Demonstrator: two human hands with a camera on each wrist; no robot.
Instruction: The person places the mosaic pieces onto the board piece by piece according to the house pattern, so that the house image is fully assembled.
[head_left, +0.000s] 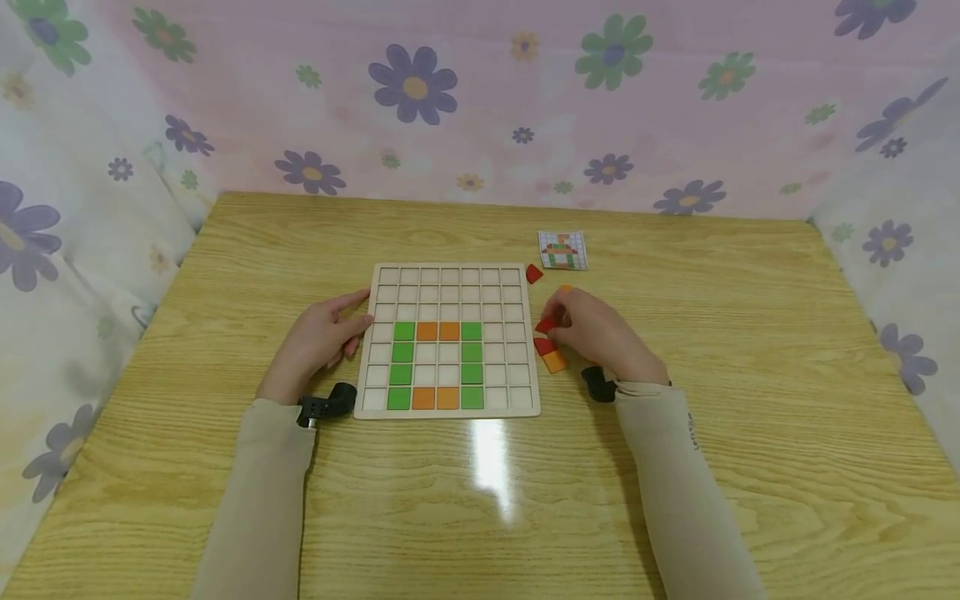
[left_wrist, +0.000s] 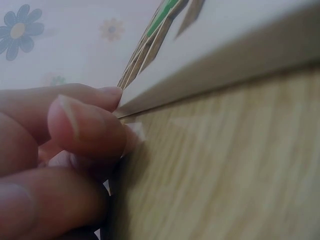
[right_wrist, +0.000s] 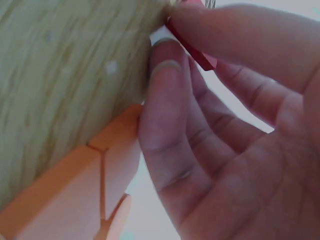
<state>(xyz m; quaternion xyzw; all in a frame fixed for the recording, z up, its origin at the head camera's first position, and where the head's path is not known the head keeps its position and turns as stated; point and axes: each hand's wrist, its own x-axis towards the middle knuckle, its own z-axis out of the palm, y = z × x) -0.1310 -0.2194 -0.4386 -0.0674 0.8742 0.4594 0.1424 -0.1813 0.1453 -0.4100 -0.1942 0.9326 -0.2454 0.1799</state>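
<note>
A square wooden grid board [head_left: 426, 353] lies flat on the table, with green squares [head_left: 402, 352] and orange squares [head_left: 448, 332] set in its lower cells. My left hand [head_left: 318, 337] rests beside its left edge. In the left wrist view, the index fingertip [left_wrist: 111, 95] touches the board's side. To the right of the board, my right hand [head_left: 600, 329] pinches a small red piece [right_wrist: 200, 56] between thumb and fingers; its full shape is partly hidden. Just below that hand lie another red piece [head_left: 543, 345] and an orange piece [head_left: 554, 362].
A red piece with a curved edge [head_left: 534, 273] lies by the board's upper right corner. Above it is a small printed pattern card [head_left: 564, 252]. An orange piece [head_left: 566, 287] peeks out behind the right hand. Flowered cloth [head_left: 480, 108] hangs around the wooden table.
</note>
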